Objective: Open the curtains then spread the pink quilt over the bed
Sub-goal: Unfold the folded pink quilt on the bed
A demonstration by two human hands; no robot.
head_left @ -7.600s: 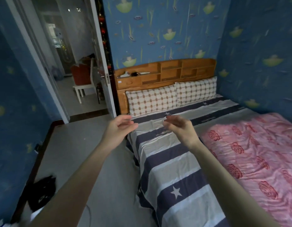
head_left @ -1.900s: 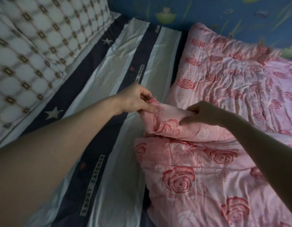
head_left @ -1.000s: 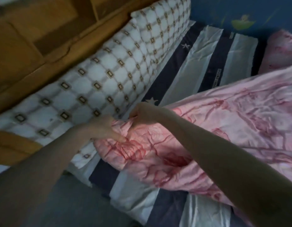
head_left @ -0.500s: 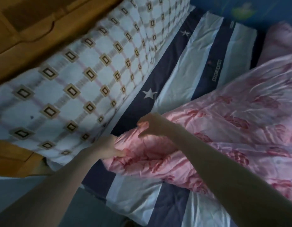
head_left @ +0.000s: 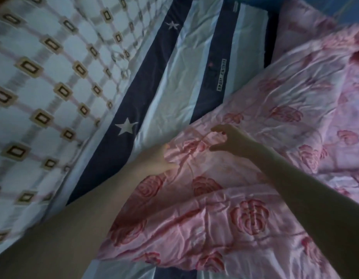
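Observation:
The pink quilt [head_left: 245,198], printed with red roses, lies crumpled over the right and lower part of the bed. Its near corner reaches the striped sheet [head_left: 174,93] just short of the pillow. My left hand [head_left: 156,160] grips that corner's edge, thumb on top and fingers hidden under the fabric. My right hand [head_left: 231,141] hovers just above the quilt beside it, thumb and fingers spread apart, holding nothing. No curtains are in view.
A white pillow [head_left: 53,77] with a brown square pattern fills the upper left. The navy and pale striped sheet with white stars is bare between pillow and quilt. A strip of blue wall [head_left: 339,9] shows at the top right.
The bunched quilt corner has been laid out flatter on the sheet near the pillow. My right hand has let go and opened. My left hand still grips the edge.

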